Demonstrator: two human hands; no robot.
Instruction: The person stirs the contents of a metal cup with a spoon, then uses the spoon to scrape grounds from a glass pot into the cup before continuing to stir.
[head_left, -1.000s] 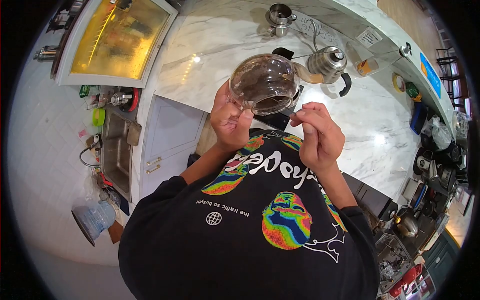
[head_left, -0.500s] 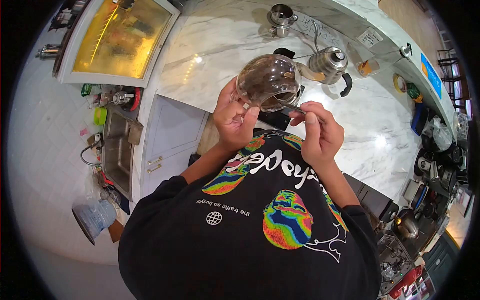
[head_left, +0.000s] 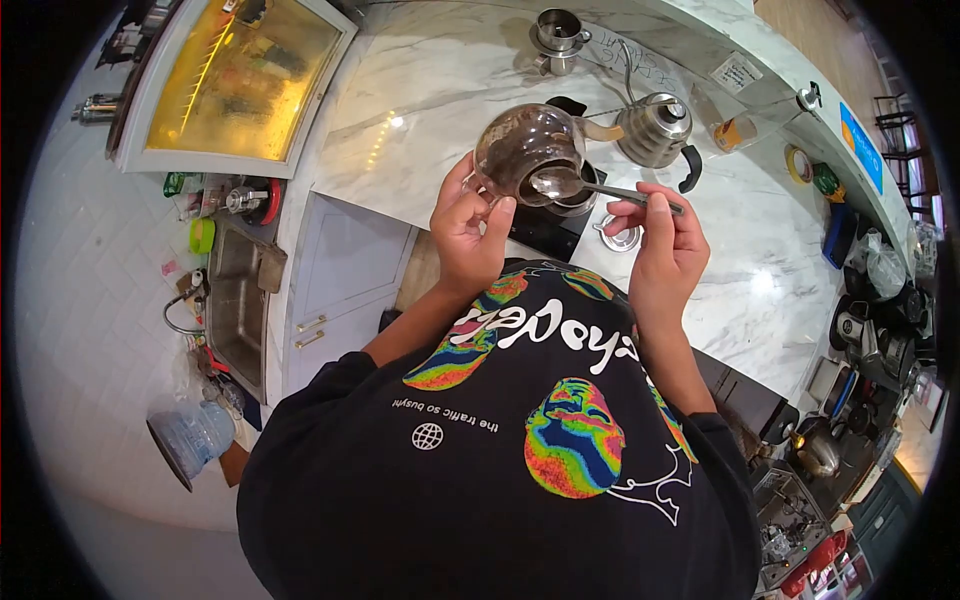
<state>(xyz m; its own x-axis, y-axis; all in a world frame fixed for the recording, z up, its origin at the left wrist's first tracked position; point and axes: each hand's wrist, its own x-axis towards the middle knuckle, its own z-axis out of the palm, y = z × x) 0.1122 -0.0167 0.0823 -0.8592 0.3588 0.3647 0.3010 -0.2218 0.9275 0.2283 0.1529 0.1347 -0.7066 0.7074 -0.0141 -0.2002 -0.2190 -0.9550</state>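
Observation:
My left hand (head_left: 472,235) is closed around the lower side of a round clear glass pot (head_left: 525,140), tilted so that its mouth faces my right hand. Dark brown matter shows through the glass. Between the thumb and fingers of my right hand (head_left: 668,238) is the handle of a metal spoon (head_left: 556,182). The spoon's bowl is at the mouth of the pot and overlaps it in this view. Under them on the counter lies a flat black device (head_left: 545,236), partly hidden by the pot and spoon. A small round metal piece (head_left: 620,236) lies beside it.
A gooseneck kettle (head_left: 655,130) stands beyond my right hand, and a metal drip filter (head_left: 558,38) at the counter's far side. A glass with amber contents (head_left: 735,133) and a tape roll (head_left: 798,162) sit along the right ledge. The sink (head_left: 235,310) is at left.
My right hand has moved right and drawn the spoon back, so its bowl now shows at the pot's mouth. The pot has turned slightly in my left hand.

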